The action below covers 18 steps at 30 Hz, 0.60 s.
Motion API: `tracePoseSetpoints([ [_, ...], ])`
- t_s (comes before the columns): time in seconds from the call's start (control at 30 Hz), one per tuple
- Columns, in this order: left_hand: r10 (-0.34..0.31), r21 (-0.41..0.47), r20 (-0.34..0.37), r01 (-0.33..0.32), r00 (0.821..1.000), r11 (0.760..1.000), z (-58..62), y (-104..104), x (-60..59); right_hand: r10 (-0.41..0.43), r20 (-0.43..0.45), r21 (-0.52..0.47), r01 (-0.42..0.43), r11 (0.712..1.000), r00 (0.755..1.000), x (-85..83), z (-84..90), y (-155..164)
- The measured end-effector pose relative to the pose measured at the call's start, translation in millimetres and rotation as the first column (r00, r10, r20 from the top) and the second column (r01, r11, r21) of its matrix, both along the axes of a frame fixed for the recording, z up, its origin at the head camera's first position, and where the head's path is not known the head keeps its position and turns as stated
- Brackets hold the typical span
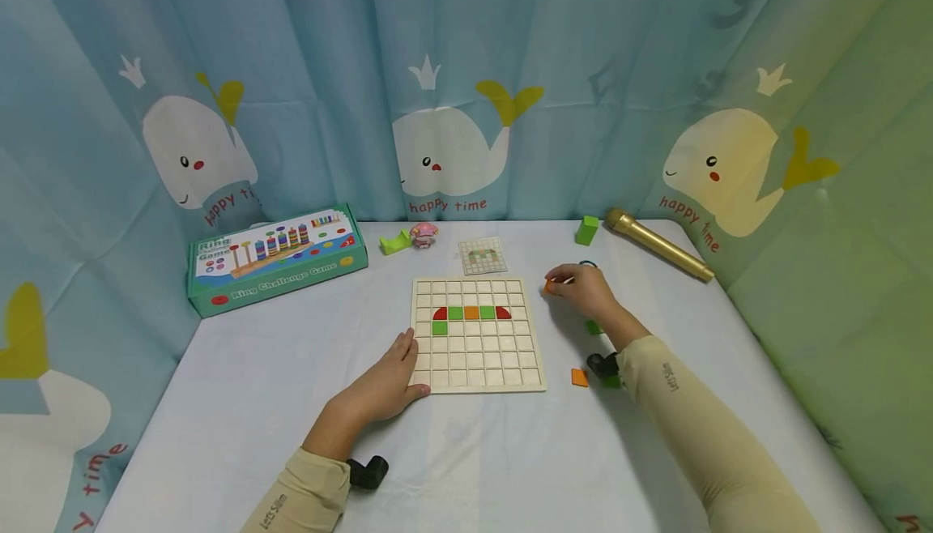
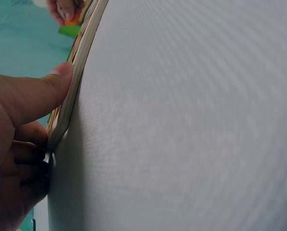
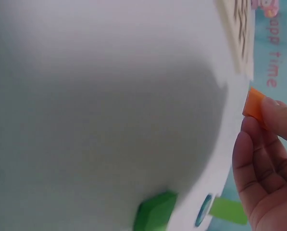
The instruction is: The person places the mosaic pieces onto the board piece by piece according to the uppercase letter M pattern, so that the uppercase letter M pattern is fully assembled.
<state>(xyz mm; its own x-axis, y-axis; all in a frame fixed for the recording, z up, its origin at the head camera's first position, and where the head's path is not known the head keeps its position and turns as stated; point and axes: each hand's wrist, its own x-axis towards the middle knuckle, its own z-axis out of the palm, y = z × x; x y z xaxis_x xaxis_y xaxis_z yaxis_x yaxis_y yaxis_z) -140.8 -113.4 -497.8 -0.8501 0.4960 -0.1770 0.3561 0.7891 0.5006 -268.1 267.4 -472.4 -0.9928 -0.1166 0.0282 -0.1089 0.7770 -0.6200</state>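
Wooden grid board [image 1: 479,337] lies at the centre of the frame on the white counter [image 1: 255,387]. We note a row of red, green and orange tiles in its upper part, with one green tile beneath the row's left end. We find the left hand [image 1: 386,383] resting against the board's lower left corner, fingers relaxed and holding nothing; the left wrist view shows the thumb [image 2: 47,91] touching the board's edge. Right of the board's upper corner, the right hand [image 1: 583,290] pinches an orange tile [image 1: 550,287] between thumb and fingertips. Loose orange [image 1: 579,377] and green [image 1: 594,327] pieces lie near the right forearm. At left sits a ring game box [image 1: 277,257]; at upper right, a gold microphone [image 1: 659,245].
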Motion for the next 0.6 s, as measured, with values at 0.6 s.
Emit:
tracePoseSetpoints([
  [0.6, 0.005, -0.024, -0.005, -0.005, 1.0, 1.0, -2.9, 1, -0.7, 0.147, 0.048, -0.069, -0.144, 0.987, 0.988, 10.9, 14.6, -57],
])
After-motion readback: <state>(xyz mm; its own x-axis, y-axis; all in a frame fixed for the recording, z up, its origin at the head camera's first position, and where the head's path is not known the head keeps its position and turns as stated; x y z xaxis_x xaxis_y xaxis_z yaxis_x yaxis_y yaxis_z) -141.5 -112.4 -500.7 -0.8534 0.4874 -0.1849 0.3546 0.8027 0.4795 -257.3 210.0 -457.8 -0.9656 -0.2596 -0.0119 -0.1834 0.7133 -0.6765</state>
